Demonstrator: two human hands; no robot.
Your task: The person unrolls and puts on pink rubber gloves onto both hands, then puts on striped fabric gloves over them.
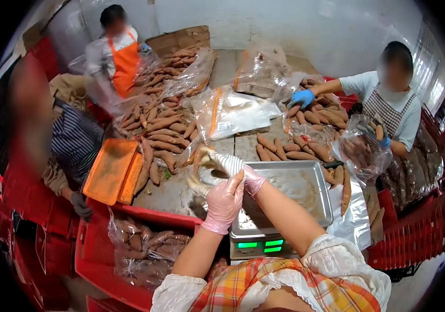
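Observation:
My right hand (231,165) wears a striped white knit work glove (227,162) over a thin pink glove, whose cuff shows at the wrist. The knit glove's fingers are stained yellowish-brown and spread apart, blurred at the tips. My left hand (221,204), in a thin pink glove, is closed on the knit glove near the palm; its exact grip is partly hidden. Both hands are over the left edge of a metal scale (295,187) with lit green displays. Beyond them, sweet potatoes (165,135) lie heaped on the table.
A red crate (90,249) with bagged sweet potatoes stands at front left, beside orange trays (110,171). Plastic bags (243,117) lie mid-table. A co-worker's blue-gloved hand (301,98) touches sweet potatoes at right; two other people stand at left. Red crates (415,234) stand at right.

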